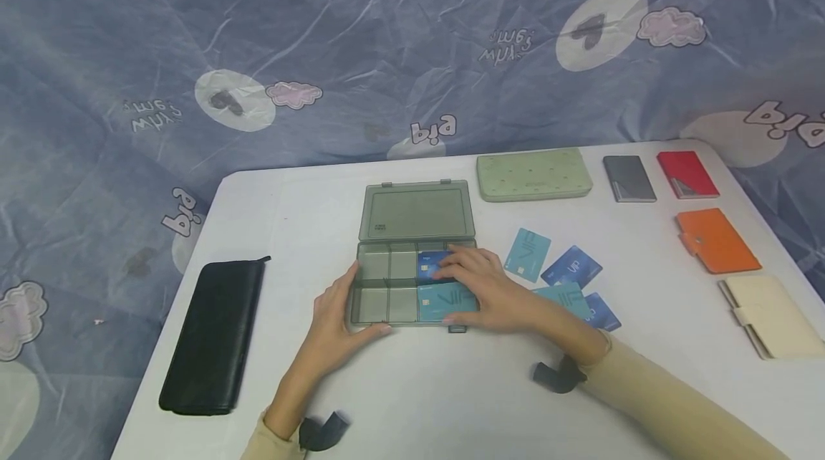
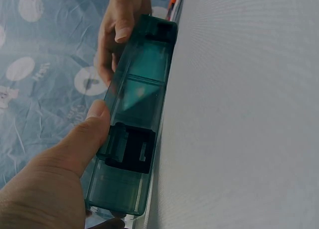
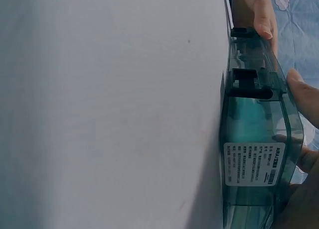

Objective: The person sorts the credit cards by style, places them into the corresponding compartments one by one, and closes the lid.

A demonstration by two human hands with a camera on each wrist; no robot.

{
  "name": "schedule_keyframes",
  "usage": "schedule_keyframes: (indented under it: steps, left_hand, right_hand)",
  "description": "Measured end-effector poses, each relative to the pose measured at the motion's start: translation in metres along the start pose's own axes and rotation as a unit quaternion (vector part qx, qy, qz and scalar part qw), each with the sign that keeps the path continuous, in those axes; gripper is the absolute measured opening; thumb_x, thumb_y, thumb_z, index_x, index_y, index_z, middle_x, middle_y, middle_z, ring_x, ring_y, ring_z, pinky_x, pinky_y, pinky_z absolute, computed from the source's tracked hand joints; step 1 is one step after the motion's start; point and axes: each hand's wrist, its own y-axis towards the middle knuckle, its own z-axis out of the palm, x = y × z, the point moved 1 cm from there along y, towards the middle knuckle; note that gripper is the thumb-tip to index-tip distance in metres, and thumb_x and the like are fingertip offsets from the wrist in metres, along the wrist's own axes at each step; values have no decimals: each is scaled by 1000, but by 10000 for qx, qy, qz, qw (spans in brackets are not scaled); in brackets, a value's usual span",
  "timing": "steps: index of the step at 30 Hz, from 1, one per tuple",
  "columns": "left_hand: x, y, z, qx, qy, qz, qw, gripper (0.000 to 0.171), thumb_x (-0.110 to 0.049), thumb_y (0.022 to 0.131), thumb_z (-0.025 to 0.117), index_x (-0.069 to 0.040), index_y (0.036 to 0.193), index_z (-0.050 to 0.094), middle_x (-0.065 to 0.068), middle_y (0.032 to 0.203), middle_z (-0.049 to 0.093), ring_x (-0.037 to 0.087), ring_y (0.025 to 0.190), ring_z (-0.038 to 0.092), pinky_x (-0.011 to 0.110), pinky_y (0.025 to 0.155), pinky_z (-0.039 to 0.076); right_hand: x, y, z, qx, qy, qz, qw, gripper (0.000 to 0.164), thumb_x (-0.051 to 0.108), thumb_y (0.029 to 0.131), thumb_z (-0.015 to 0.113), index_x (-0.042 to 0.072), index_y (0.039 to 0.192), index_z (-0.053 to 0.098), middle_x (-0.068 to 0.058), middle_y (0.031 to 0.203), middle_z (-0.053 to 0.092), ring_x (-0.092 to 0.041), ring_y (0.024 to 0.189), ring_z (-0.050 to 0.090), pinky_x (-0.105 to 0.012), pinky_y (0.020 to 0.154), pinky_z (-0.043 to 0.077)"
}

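Observation:
A translucent green compartment box lies on the table with its lid folded back. My left hand holds the box's left front corner, fingers along the side and thumb at the front edge. In the back right compartment is a blue card; a teal card lies in front of it. My right hand reaches over the box's right side, its fingertips touching the blue card and its thumb near the front edge. In the left wrist view, the left thumb rests against the box's front rim.
Several cards, including a teal card and a blue card, lie right of the box. A black wallet lies left. A green case, grey holder, red holder, orange wallet and cream wallet line the back and right.

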Motion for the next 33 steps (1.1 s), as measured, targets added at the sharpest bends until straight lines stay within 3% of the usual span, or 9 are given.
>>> schedule_keyframes:
  steps: [6, 9, 13, 16, 20, 25, 29, 33]
  left_hand:
    - [0, 0, 0, -13, -29, 23, 10000, 107, -60, 66, 74, -24, 149, 17, 2, 148, 34, 26, 133, 33, 52, 104, 19]
    - [0, -1, 1, -2, 6, 35, 10000, 107, -60, 66, 74, -24, 149, 17, 3, 148, 34, 27, 133, 32, 52, 104, 19]
    - [0, -1, 1, -23, 6, 31, 10000, 108, -59, 66, 75, -24, 149, 17, 3, 148, 34, 28, 132, 33, 52, 104, 19]
    - [0, -1, 1, -39, 7, 43, 10000, 108, -58, 66, 76, -23, 149, 18, 3, 147, 34, 28, 132, 33, 53, 103, 20]
    - [1, -2, 1, -12, 36, 37, 10000, 107, -59, 66, 75, -23, 149, 17, 4, 148, 33, 29, 132, 32, 53, 103, 20]
    - [2, -3, 1, 28, 40, -15, 10000, 107, -61, 67, 73, -25, 150, 15, 3, 149, 33, 29, 133, 32, 52, 104, 19]
    - [1, -2, 1, 16, 53, -21, 10000, 107, -62, 67, 73, -26, 150, 15, 2, 148, 33, 28, 133, 32, 51, 104, 19]
    - [0, -1, 1, 2, 75, 22, 10000, 108, -61, 66, 74, -25, 150, 15, 2, 148, 33, 28, 133, 32, 52, 104, 20]
  right_hand:
    - [-5, -10, -6, -239, -220, -244, 9992, 58, 49, 79, 68, 22, 127, 52, -5, 140, 40, -30, 140, 18, -56, 105, 16]
    - [-16, -21, -17, -360, -80, -215, 9991, 55, 45, 80, 70, 22, 127, 53, -5, 142, 38, -30, 140, 19, -58, 106, 18]
    - [-45, -39, -40, -346, -1, -51, 9994, 49, 29, 81, 73, 19, 125, 54, -6, 138, 44, -28, 134, 30, -56, 104, 24]
    - [-71, -52, -55, -252, -268, 203, 9991, 48, 19, 81, 72, 17, 125, 55, -5, 134, 49, -26, 127, 39, -50, 98, 29]
    - [-98, -66, -69, -5, -661, 524, 9964, 54, 11, 79, 73, 16, 129, 53, -6, 137, 47, -27, 127, 40, -50, 96, 31]
    - [-110, -73, -75, 217, -870, 582, 9943, 59, 20, 77, 75, 16, 132, 53, -10, 142, 42, -33, 130, 36, -54, 96, 29]
    - [-110, -73, -74, 165, -1233, 637, 9902, 61, 32, 76, 75, 19, 132, 54, -9, 142, 42, -32, 130, 36, -52, 96, 30]
    - [-106, -70, -72, 238, -1600, 669, 9846, 54, 32, 84, 68, 18, 134, 51, -5, 143, 43, -30, 132, 36, -51, 96, 32]
